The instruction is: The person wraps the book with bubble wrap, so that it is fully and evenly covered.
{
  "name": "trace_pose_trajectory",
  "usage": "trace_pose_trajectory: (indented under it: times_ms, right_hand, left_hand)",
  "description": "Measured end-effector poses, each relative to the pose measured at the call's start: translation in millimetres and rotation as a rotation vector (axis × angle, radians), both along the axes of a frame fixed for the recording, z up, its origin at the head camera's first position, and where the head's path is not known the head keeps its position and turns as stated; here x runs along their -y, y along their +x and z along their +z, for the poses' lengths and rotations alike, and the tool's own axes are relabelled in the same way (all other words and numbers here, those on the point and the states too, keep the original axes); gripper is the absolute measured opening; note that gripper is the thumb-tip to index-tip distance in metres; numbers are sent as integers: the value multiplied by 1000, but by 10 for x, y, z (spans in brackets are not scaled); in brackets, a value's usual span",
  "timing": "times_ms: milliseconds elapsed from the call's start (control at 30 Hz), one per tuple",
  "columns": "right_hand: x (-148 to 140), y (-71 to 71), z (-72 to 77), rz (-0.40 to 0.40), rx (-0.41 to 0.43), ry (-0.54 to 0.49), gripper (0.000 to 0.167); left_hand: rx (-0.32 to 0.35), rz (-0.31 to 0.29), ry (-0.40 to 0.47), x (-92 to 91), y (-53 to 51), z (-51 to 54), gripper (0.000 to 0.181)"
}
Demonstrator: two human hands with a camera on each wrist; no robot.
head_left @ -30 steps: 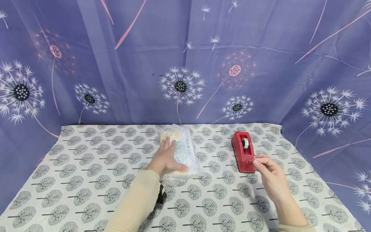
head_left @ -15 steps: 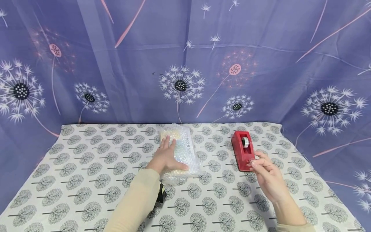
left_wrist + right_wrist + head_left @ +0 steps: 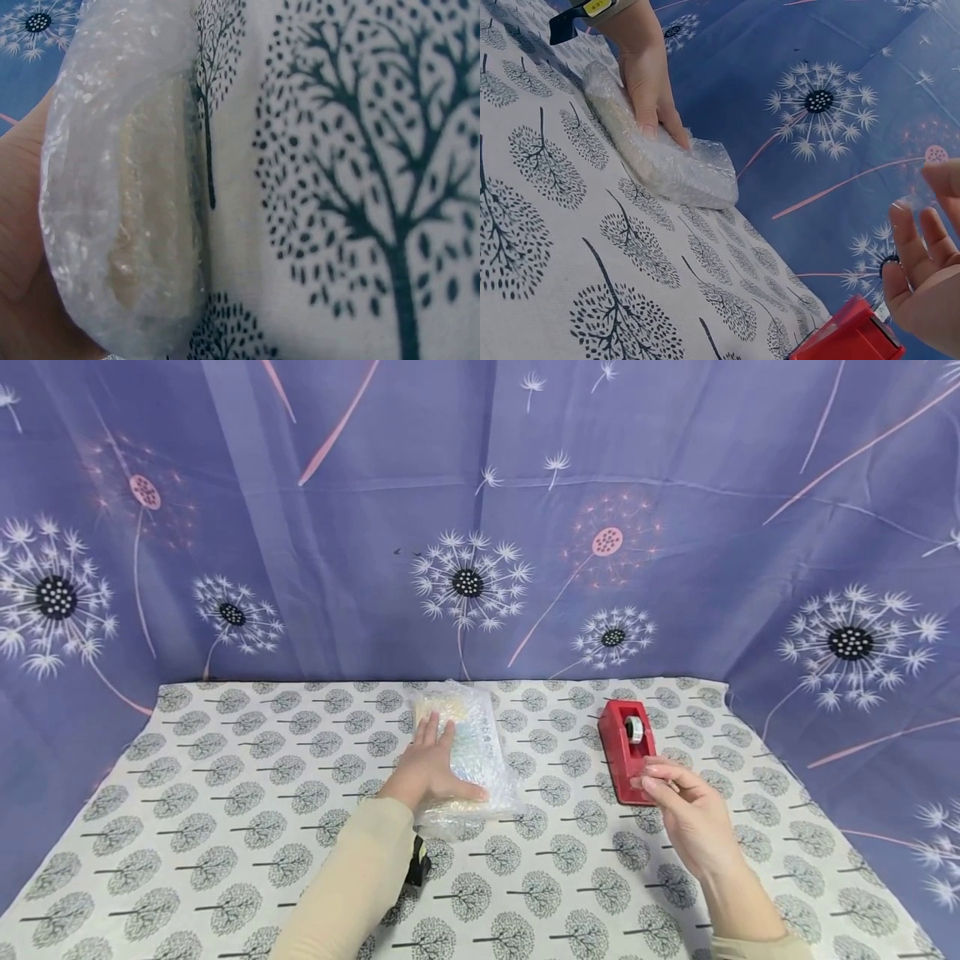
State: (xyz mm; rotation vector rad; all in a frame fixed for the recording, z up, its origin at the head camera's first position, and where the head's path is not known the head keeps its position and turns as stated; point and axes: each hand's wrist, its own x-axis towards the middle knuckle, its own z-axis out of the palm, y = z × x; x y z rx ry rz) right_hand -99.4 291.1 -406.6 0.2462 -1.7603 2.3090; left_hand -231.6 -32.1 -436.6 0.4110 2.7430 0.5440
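Observation:
Flat on the cloth lies a package in bubble wrap [image 3: 480,756], with something pale and yellowish inside and print along its right side. My left hand [image 3: 429,772] rests on it with spread fingers, thumb toward the near edge. In the left wrist view the package's wrapped end [image 3: 157,202] hides part of that hand. My right hand [image 3: 701,822] is raised beside the front of a red tape dispenser [image 3: 630,764]. Between its thumb and fingers it pinches a small piece of clear tape [image 3: 909,202], hard to make out. A tape roll [image 3: 635,729] sits in the dispenser.
A white tablecloth [image 3: 225,860] with a tree print covers the table. Behind and at both sides hangs a blue-purple dandelion curtain [image 3: 345,568]. Under the left wrist shows a black piece of wrist gear [image 3: 418,864].
My right hand has moved slightly left and away from the dispenser's cutting end, the clear tape piece between its fingers. The left hand and package have stayed put.

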Motion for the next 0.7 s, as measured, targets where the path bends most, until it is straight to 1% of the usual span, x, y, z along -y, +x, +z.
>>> trace_pose_trajectory:
  times_ms: [133, 300, 367, 567, 700]
  right_hand:
    - [21, -32, -23, -28, 39, 5, 32]
    - [57, -67, -9, -57, 103, 39, 34]
    - [69, -78, -3, -46, 113, 47, 35]
    - [100, -124, -39, 20, 113, -4, 36]
    - [131, -160, -67, 15, 167, -30, 34]
  left_hand:
    - [3, 2, 5, -3, 9, 19, 135]
    - [3, 7, 4, -1, 18, 26, 134]
    - [4, 10, 10, 0, 20, 23, 133]
    - [-5, 3, 15, -2, 15, 8, 133]
    - [-3, 0, 9, -3, 11, 8, 134]
